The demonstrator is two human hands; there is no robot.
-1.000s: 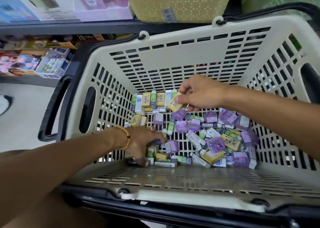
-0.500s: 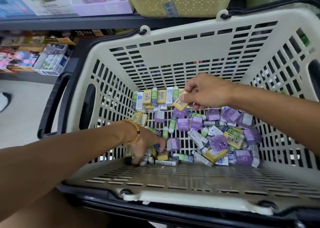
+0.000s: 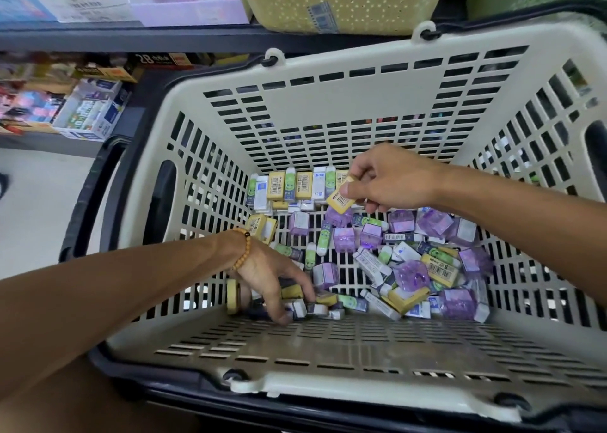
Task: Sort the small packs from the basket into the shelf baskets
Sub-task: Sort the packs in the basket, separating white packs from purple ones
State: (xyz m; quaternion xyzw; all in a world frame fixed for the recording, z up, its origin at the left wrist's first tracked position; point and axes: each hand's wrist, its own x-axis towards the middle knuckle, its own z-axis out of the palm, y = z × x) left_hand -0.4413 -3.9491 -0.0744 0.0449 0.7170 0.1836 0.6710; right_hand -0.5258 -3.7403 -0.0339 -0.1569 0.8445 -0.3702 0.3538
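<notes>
Shelf (image 3: 98, 37) behind, yellow shelf basket (image 3: 345, 2) on it. Cream basket (image 3: 328, 110) below holds loose packs (image 3: 410, 262). Right hand (image 3: 391, 179) pinches a yellow pack (image 3: 340, 200). Left hand (image 3: 269, 275), fingers spread, digs into near-corner packs.

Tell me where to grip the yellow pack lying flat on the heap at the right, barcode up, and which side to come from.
Pinch the yellow barcode pack across its two long edges, coming straight down from above. It lies flat on top of the heap with its broad face up, and purple packs crowd its sides, so a sideways approach looks blocked. The right hand already pinches another yellow pack.
</notes>
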